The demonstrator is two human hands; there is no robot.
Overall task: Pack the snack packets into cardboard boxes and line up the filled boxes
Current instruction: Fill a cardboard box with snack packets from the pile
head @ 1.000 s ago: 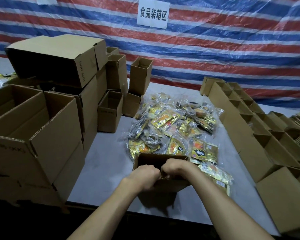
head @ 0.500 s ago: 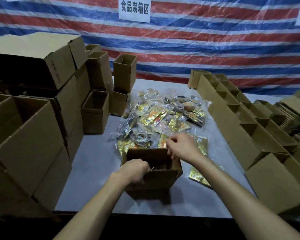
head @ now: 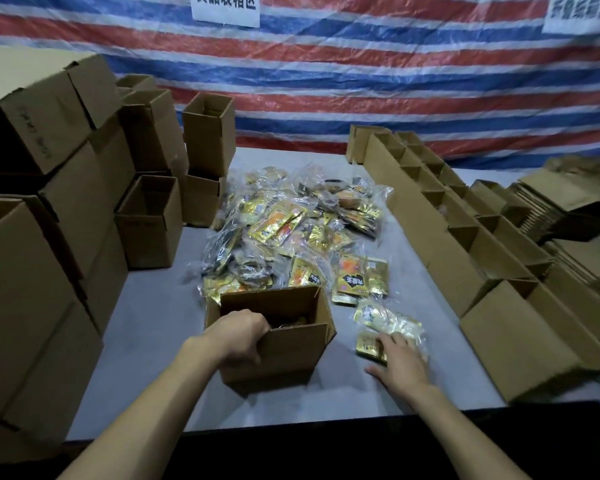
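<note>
The left hand [head: 239, 336] grips the near rim of the open brown cardboard box [head: 291, 351], fingers curled over the edge. The box stands on the grey table [head: 146, 323], just in front of the heap of gold and clear-wrapped snack packets [head: 291, 230]. The right hand [head: 400, 363] lies with fingers extended on a small gold foil snack packet [head: 369, 346], which is flat on the table just right of the box; no grasp is formed. Assessment: the step is collecting this packet. Recommended: pinch it by an edge, since flat foil resists lifting, steady the box, and lay the packet in flat. The row of brown cardboard boxes [head: 465, 244] on the right likely receives this box once it is filled.
</note>
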